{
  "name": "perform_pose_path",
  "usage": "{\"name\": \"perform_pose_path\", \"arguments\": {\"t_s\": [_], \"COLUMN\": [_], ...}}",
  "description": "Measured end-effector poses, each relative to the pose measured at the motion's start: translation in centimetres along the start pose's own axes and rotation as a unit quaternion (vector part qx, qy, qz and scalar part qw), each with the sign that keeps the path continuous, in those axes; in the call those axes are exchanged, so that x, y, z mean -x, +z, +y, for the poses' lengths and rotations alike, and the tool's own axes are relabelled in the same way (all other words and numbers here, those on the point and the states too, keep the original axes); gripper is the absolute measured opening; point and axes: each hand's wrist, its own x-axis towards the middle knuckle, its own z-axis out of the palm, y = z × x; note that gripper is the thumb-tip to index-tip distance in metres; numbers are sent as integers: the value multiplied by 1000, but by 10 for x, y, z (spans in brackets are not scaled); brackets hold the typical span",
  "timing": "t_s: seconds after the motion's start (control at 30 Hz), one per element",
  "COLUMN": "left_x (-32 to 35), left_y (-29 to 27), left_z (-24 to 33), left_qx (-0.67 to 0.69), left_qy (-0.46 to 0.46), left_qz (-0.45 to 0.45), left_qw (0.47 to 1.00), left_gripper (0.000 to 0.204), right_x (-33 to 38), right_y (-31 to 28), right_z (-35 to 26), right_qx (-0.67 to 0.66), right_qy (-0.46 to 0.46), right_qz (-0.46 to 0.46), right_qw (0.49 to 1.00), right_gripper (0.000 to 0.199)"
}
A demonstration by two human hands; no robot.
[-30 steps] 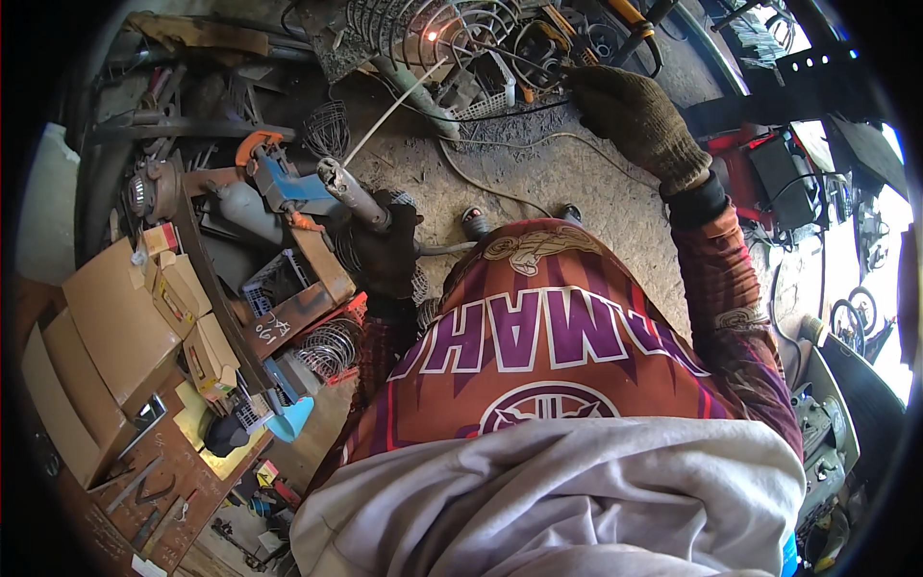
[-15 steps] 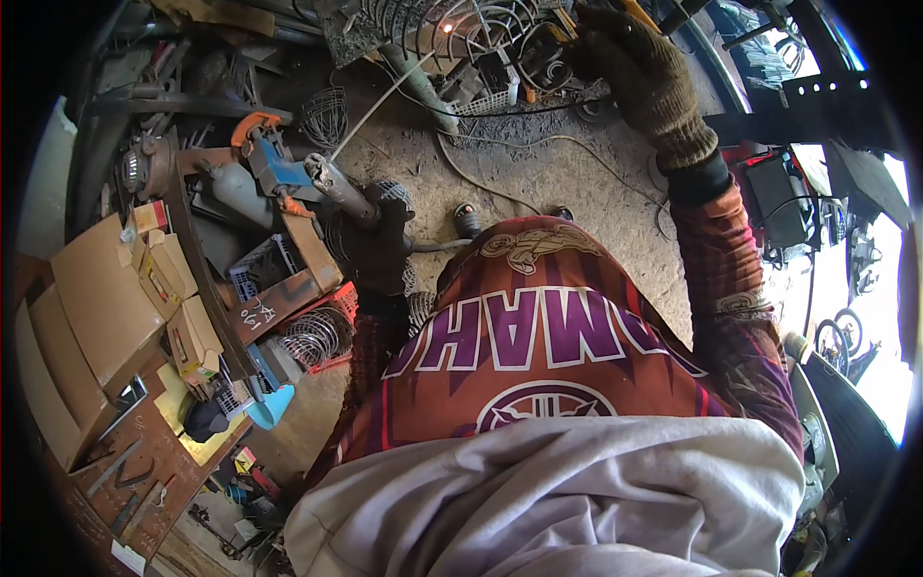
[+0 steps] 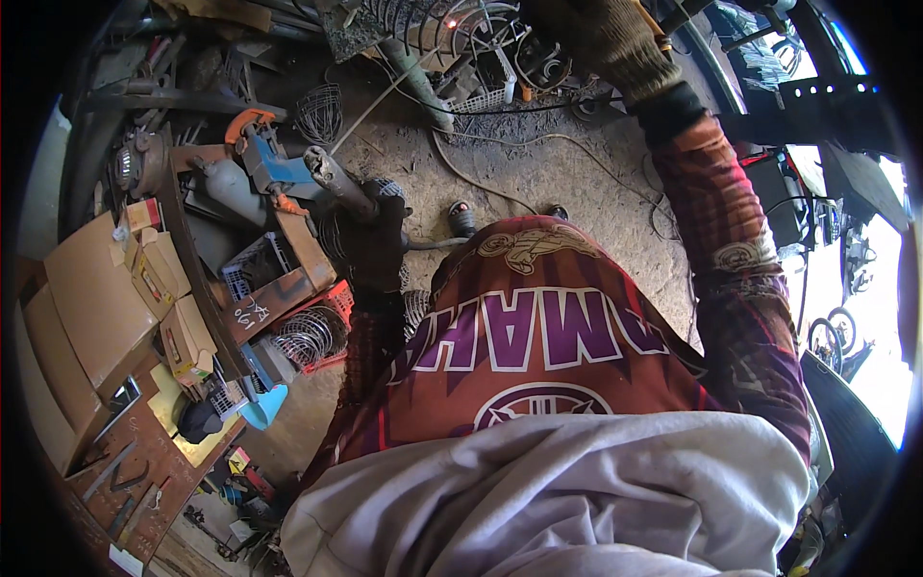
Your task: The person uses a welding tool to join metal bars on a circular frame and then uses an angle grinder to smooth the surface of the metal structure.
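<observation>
Dark glove covers the left hand [image 3: 377, 236], which is closed around the electrode holder [image 3: 338, 183]; its thin rod [image 3: 389, 91] runs up to a glowing spot on the wire grille [image 3: 423, 21] at the top edge. The right hand [image 3: 606, 38], in a knit glove, rests by the grille; its grip cannot be told. Cardboard boxes [image 3: 91, 298] lie on the left, a cable [image 3: 500, 192] on the floor.

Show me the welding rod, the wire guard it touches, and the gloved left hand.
welding rod [image 3: 385, 96], head view, middle of the thin rod.
wire guard [image 3: 423, 21], head view, on its wire ribs.
left hand [image 3: 375, 240], head view, back of the dark glove.
</observation>
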Motion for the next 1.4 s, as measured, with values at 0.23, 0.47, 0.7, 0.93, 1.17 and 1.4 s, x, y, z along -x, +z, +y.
{"name": "perform_pose_path", "arguments": {"t_s": [0.23,0.47,0.7,0.93,1.17,1.4], "left_x": [-1,-2,-12,-15,-23,-22], "left_y": [5,3,0,5,-2,1], "left_z": [17,20,3,8,8,15], "left_qx": [-150,-99,-147,-164,-205,-151], "left_qy": [75,17,53,22,28,5], "left_qz": [0,-23,-40,-42,-50,-30], "left_qw": [986,995,987,985,977,988], "left_gripper": [30,30,30,32,41,39], "right_x": [-45,-60,-68,-78,-82,-102], "right_y": [3,36,44,32,35,28], "right_z": [-2,20,28,-6,-10,-21], "right_qx": [-92,-81,-105,-91,-119,-155], "right_qy": [-19,14,27,84,34,97], "right_qz": [-19,-56,-55,-98,-64,-141], "right_qw": [995,995,993,987,990,973], "right_gripper": [21,23,23,21,24,27]}}
